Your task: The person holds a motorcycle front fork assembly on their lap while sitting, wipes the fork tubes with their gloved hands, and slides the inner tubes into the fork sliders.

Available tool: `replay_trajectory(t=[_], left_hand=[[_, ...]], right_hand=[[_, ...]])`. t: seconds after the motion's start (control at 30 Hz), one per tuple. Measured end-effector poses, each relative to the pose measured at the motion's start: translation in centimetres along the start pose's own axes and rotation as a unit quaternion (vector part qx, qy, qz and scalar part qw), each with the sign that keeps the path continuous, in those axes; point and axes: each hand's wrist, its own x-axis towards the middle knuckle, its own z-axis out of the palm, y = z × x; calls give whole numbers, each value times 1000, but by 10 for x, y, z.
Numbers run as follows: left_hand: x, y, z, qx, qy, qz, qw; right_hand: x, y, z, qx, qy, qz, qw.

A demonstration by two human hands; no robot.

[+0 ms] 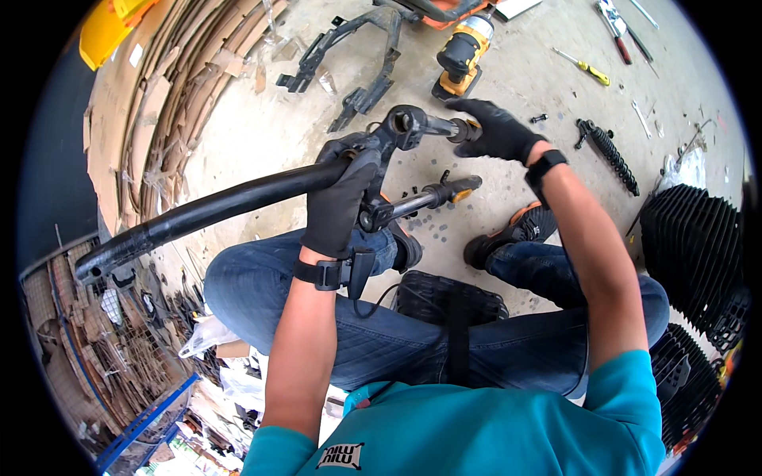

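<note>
On the teal shirt (508,432), one pale patch (341,456) carries dark letters (340,458) in two rows. They appear upside down

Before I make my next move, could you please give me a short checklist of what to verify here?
1. Left hand closed around the black tube: ok.
2. Right hand closed on the upper metal tube: not ok; fingers are spread near its end, contact unclear.
3. Gloves on both hands: ok.
4. Power drill set down: ok, on the floor.
5. Yellow-handled screwdriver set down: ok, on the floor.
6. Black tube's fastening inside the left hand: cannot tell; hidden.
</note>
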Motion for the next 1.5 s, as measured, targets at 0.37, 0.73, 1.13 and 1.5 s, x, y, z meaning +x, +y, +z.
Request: replay_trajectory(t=[0.37, 0.73, 1.13, 1.5], left_hand=[[4, 10, -6, -38, 63, -28, 997], [21, -33, -14, -196, 42, -28, 979], [41, -52, 28, -231, 227, -133, 937], [54, -90, 12, -200, 319, -188, 907]], right_hand=[[-3, -14, 46, -69, 100, 25, 992], [-47, -35, 84, -135, 180, 62, 972], [-61, -32, 79, -168, 83, 43, 981], [-56, -33, 66, -96, -122, 65, 986]])
